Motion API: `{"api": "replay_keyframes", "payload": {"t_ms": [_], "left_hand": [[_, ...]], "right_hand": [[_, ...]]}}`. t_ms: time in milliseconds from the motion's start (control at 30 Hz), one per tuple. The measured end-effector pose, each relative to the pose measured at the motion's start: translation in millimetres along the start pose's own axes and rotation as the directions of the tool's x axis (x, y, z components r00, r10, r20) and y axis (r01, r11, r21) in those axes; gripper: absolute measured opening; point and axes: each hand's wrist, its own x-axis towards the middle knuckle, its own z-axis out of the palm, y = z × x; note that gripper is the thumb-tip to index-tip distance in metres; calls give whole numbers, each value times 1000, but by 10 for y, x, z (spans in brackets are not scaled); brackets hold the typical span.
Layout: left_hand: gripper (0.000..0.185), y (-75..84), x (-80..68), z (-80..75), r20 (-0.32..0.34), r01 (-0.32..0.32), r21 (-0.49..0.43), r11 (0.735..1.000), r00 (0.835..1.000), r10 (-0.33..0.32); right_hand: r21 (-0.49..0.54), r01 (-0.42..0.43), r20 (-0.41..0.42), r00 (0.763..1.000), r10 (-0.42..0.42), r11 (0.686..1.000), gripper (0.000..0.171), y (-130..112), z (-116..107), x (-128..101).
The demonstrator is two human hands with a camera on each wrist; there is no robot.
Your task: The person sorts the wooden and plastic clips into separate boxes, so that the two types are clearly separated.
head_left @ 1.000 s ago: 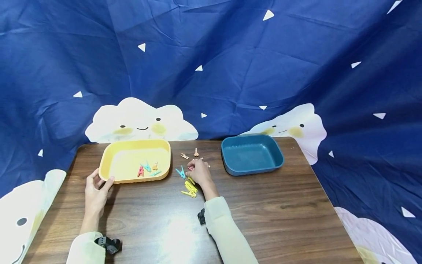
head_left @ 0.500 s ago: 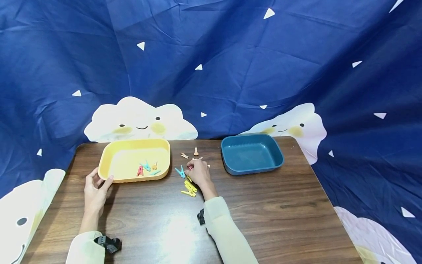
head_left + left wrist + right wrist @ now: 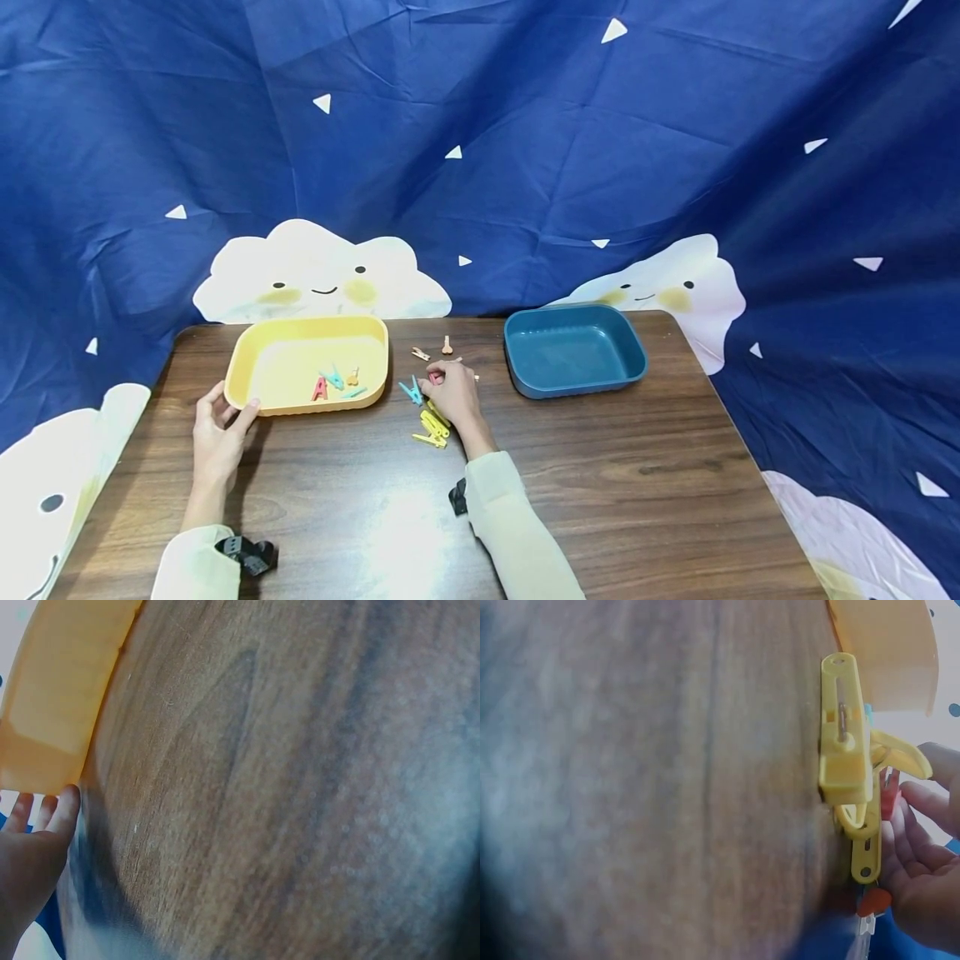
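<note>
Beside the yellow tray (image 3: 311, 409), the right hand (image 3: 456, 397) pinches a red clothespin (image 3: 890, 798) (left hand (image 3: 218, 435) gripping the tray's corner!): seemingly pickup, calling for a clean lift.

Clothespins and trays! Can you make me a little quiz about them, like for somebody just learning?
1. True or false: the left hand touches the yellow tray.

2. Pick one. What colour is the clothespin at the fingers of the right hand?
A. Black
B. Red
C. Purple

3. Fill in the blank: in the head view, the yellow clothespins lie to the ____ of the blue tray.

Key:
1. True; it holds a near corner.
2. B; it is the red clothespin.
3. Left.
</note>
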Motion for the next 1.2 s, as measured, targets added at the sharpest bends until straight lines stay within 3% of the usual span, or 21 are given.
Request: {"api": "replay_keyframes", "payload": {"t_ms": [400, 700, 1200], "left_hand": [[73, -2, 10, 6, -6, -12, 1, 1000, 1000, 12], [72, -1, 0, 17, -15, -20, -44, 999, 1000, 20], [72, 6, -10, 21, -17, -28, -40, 999, 999, 27]], "right_hand": [[142, -28, -49, 998, 36, 989, 30, 23, -6, 7], [158, -28, -53, 998, 37, 987, 30, 2, -15, 0], [186, 0, -46, 999, 8, 983, 29, -96, -44, 37]]}}
